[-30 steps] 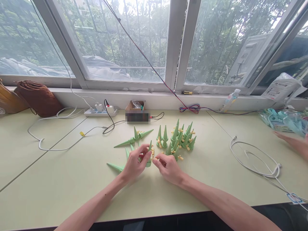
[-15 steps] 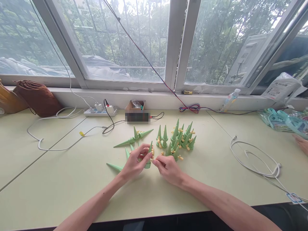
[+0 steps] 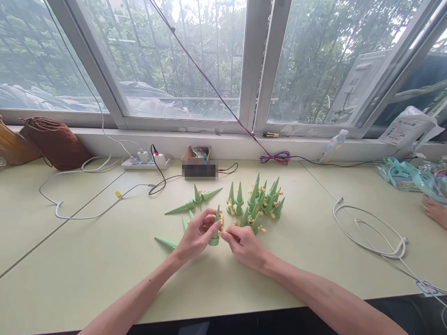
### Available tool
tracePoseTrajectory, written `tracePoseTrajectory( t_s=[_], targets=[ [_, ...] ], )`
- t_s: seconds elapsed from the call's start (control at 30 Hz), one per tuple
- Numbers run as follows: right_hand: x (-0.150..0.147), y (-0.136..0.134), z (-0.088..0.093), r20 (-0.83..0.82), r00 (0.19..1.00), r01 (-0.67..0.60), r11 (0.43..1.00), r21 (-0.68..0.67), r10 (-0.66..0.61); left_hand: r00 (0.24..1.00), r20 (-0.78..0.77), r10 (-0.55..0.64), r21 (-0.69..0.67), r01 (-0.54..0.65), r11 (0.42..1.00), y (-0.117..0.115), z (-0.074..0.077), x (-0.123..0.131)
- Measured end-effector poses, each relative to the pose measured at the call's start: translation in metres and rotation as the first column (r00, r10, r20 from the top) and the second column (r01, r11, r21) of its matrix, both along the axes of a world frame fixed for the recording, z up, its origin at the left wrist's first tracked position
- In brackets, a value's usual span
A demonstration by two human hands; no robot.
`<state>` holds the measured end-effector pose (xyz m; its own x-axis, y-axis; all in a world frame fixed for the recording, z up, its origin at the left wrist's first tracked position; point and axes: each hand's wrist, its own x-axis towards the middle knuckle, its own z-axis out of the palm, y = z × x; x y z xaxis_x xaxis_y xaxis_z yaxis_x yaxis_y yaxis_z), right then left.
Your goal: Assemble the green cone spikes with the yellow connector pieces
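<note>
My left hand (image 3: 199,235) is closed around a green plant watering spike (image 3: 214,238), its point up and its ribbed cap down. A small tan valve (image 3: 221,232) sticks out from the spike's right side. My right hand (image 3: 244,243) pinches the outer end of this valve, its fingertips partly hiding it. To the right, several green spikes with tan valves (image 3: 260,204) stand upright in a cluster, and a pair of spikes (image 3: 239,199) stands just left of them. More green spikes (image 3: 181,207) lie or stand beyond and beside my left hand, partly covered by it.
At the back stand a power strip (image 3: 139,163), a small cardboard box (image 3: 188,152) and a plastic bottle (image 3: 335,145). A brown pouch (image 3: 56,142) sits back left. White cable (image 3: 370,246) coils at right, near another person's hand (image 3: 435,210) and bagged teal items (image 3: 401,174).
My hands and the spike have barely moved; the spike tilts very slightly. The other person's hand at the right edge has shifted a little, and the bagged teal items moved with it.
</note>
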<state>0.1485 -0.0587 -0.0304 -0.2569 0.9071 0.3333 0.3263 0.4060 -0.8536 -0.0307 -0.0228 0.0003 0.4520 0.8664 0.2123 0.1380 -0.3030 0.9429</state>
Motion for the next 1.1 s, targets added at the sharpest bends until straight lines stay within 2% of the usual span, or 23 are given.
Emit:
tracePoseTrajectory(
  t_s=[0.5,0.83,1.1],
  targets=[
    [0.0003,-0.0001,0.0007,0.071,0.997,0.005,1.000,0.003,-0.006,1.000,0.003,-0.019,0.019,0.019,1.000,-0.0013,0.0022,0.0000],
    [0.0002,0.0002,0.0001,0.012,0.998,0.054,0.998,0.018,-0.054,0.998,-0.049,-0.050,0.027,0.052,0.998,-0.0029,0.0011,0.0014],
    [0.0020,-0.0015,0.0059,-0.005,1.000,0.020,0.999,0.029,-0.020,0.996,-0.057,-0.074,0.028,0.076,0.997,-0.0027,-0.0012,0.0020]
  ],
)
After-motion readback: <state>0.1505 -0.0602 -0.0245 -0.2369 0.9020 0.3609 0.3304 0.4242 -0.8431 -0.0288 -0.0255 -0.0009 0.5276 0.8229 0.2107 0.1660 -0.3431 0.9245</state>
